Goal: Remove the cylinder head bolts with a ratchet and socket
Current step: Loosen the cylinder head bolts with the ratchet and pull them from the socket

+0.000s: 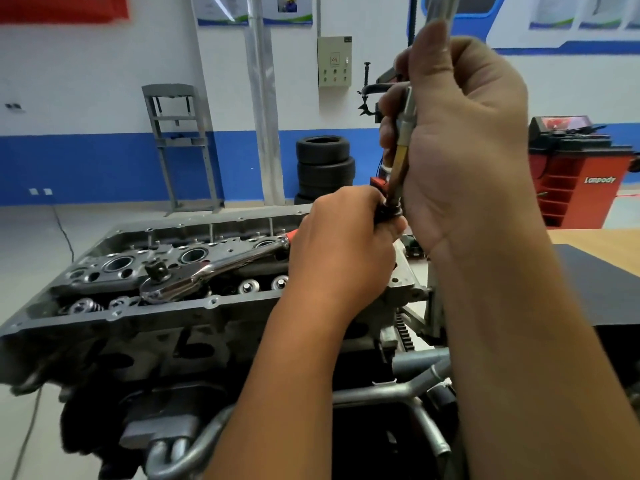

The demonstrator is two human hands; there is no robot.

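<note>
The cylinder head (194, 306) sits on a stand in front of me, with valve springs and open bores showing. A chrome ratchet (194, 277) with a black square drive lies across its top, and the orange handle end runs under my left hand (346, 251). My right hand (464, 140), raised close to the camera, grips a long thin metal rod (400, 161) held nearly upright. At the rod's lower end is a dark flanged bolt head (391, 211), which my left fingertips pinch. Whether my left hand also holds the ratchet handle is hidden.
Metal pipes (398, 389) and a toothed gear edge (405, 334) sit below the head on the right. A wooden table with a black mat (595, 278) lies to the right. Stacked tyres (323, 168), a grey press frame (180, 147) and a red machine (575, 174) stand by the far wall.
</note>
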